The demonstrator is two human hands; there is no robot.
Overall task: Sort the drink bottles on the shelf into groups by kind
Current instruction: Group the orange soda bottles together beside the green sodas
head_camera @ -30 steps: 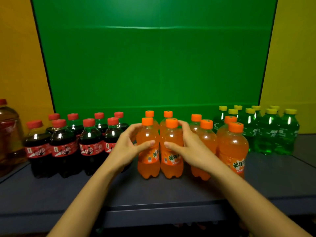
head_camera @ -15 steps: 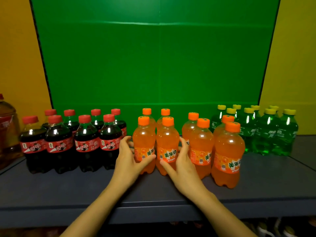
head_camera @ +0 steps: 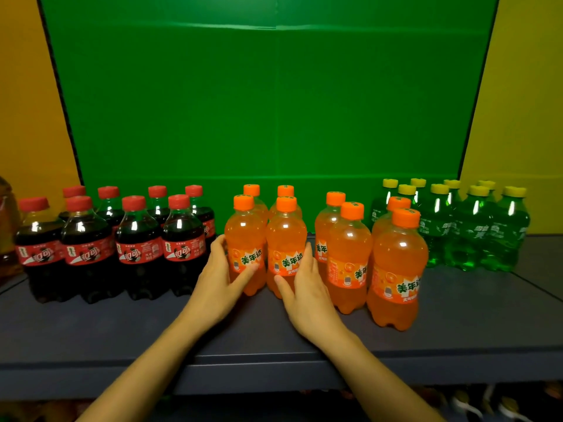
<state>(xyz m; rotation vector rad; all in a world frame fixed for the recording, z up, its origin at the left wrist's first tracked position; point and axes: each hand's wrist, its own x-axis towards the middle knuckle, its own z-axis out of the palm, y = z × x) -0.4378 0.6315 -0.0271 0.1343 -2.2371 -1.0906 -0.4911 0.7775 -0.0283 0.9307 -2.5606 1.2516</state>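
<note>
- Head view: a dark blue-grey shelf (head_camera: 122, 330) is seen carrying three groups of small plastic drink bottles, backed by a green board (head_camera: 274, 102).
- Dark cola bottles with red caps (head_camera: 137, 248) are stood in two rows at 9 o'clock.
- Green soda bottles with yellow caps (head_camera: 469, 236) are clustered at 3 o'clock.
- Eight orange soda bottles with orange caps (head_camera: 347, 248) are set between them, in pairs front to back.
- The left hand (head_camera: 219, 278) is clamped on the left front orange bottle (head_camera: 243, 236), thumb laid across its label.
- The right hand (head_camera: 307, 296) is clamped on the touching right front orange bottle (head_camera: 285, 236), at its 3 o'clock side.
- The hands are kept apart.
- A large amber bottle (head_camera: 6, 239) is cut off at far 9 o'clock.
</note>
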